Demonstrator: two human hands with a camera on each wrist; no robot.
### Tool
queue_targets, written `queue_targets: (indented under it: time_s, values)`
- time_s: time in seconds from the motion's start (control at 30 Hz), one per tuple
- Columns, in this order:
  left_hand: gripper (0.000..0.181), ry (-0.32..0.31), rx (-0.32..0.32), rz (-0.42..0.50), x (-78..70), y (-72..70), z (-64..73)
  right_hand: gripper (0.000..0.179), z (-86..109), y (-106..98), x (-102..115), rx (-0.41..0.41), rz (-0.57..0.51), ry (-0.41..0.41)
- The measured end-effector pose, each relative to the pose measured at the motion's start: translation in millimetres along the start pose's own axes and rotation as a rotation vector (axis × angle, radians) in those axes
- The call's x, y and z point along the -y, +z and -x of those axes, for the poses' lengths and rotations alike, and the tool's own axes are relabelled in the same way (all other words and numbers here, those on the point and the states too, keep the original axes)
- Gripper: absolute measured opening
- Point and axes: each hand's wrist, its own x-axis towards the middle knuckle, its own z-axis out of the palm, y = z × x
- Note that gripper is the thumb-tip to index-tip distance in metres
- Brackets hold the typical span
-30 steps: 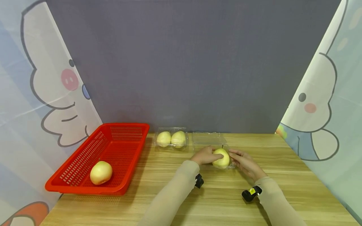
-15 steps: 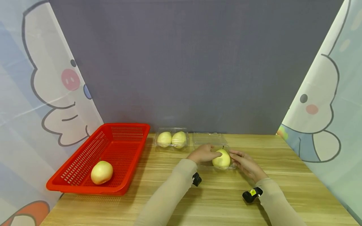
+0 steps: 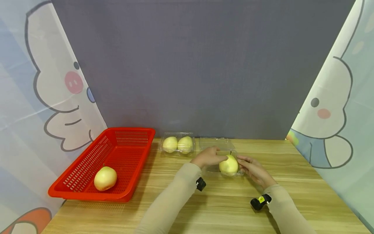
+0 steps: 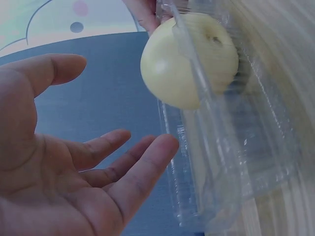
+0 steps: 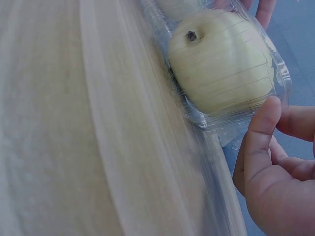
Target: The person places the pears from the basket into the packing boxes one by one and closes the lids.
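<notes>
Plainly, what worried me through the cameras was how lightly the clear box [image 4: 266, 162] was held. The right fingers [image 5: 298, 120] pinched its rim between thumb and forefinger, nearly closed on the thin plastic, while the pear [image 3: 228, 165] sat stem up in the end of the box just beside that pinch. The left fingers [image 4: 147, 169] were spread well apart and had hold of nothing; from my post I could not tell whether they brushed the box's edge or the pear. With one end pinched and the other unheld, I judged that a tug by the right fingers could have tilted the box and rolled the pear toward the left fingers. A harder pinch might have buckled the rim. The open lid [image 3: 217, 143], lying back beyond both sets of fingers, looked like another hazard: a stray touch could have shifted the box across the desk [image 3: 233, 208]. Beyond and leftward of the left fingers, a closed box [image 3: 177, 134] held two pears [image 3: 185, 144], near enough for a careless sweep to bump. Well left of all the fingers, the red basket [image 3: 122, 156] held another pear [image 3: 105, 178], which I thought safe
</notes>
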Motion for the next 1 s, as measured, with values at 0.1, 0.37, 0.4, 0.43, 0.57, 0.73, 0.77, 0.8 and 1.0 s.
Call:
queue_targets:
  time_s: [0.1,0.37,0.4,0.43,0.57,0.73,0.77,0.8,1.0]
  values:
    - [0.072,0.013,-0.014,-0.020,0.6,-3.9,2.2,0.058,0.2,-0.7,-0.4,0.000,0.003,0.003]
    - [0.078,0.019,-0.032,-0.035,8.4,-19.0,7.1,0.057,0.1,-1.6,-0.7,0.019,0.010,-0.009]
    - [0.080,0.020,-0.030,-0.037,9.7,-21.4,7.9,0.058,0.2,-1.5,-0.5,0.022,0.012,-0.012]
    - [0.079,0.021,-0.029,-0.039,11.3,-23.9,8.6,0.058,0.5,-1.1,-0.1,0.019,0.008,-0.013]
    - [0.071,0.042,-0.017,-0.050,15.7,-35.4,14.3,0.058,0.6,-0.9,0.2,0.023,0.013,-0.013]
    - [0.065,0.050,-0.025,-0.095,20.0,-48.5,22.7,0.058,-0.7,-1.7,-1.4,0.005,0.013,0.001]
    - [0.064,0.052,-0.030,-0.092,21.4,-50.8,24.0,0.058,-0.8,-2.1,-1.6,0.002,0.013,0.003]
    - [0.064,0.053,-0.034,-0.093,23.1,-53.1,25.1,0.058,-1.0,-2.4,-1.9,-0.001,0.014,0.005]
    - [0.061,0.059,-0.055,-0.095,31.6,-66.6,32.9,0.058,-0.3,-3.3,-1.6,0.004,0.021,0.004]
